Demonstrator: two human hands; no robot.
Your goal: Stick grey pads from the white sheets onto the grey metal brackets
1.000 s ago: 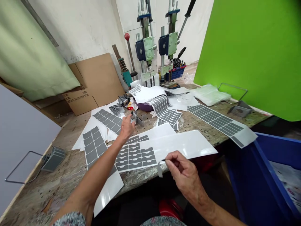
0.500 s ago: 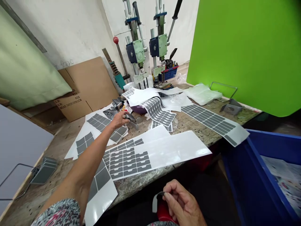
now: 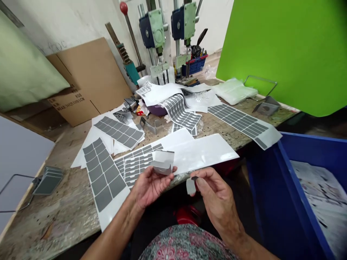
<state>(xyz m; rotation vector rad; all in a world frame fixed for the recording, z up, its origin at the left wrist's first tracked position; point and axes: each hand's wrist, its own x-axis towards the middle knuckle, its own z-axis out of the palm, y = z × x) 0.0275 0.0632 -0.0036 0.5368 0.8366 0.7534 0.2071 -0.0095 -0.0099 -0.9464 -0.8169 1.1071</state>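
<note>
The left hand is loosely cupping a folded white-backed scrap, the right hand is pinching a small pale label between finger and thumb, and rows of grey labels are remaining on backing sheets across the far bench.

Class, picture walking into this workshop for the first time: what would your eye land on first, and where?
A large bright green board fills the upper right. Below it, white backing sheets of grey rectangular labels cover the worn wooden workbench, and a blue plastic bin of printed paper sits at lower right.
</note>
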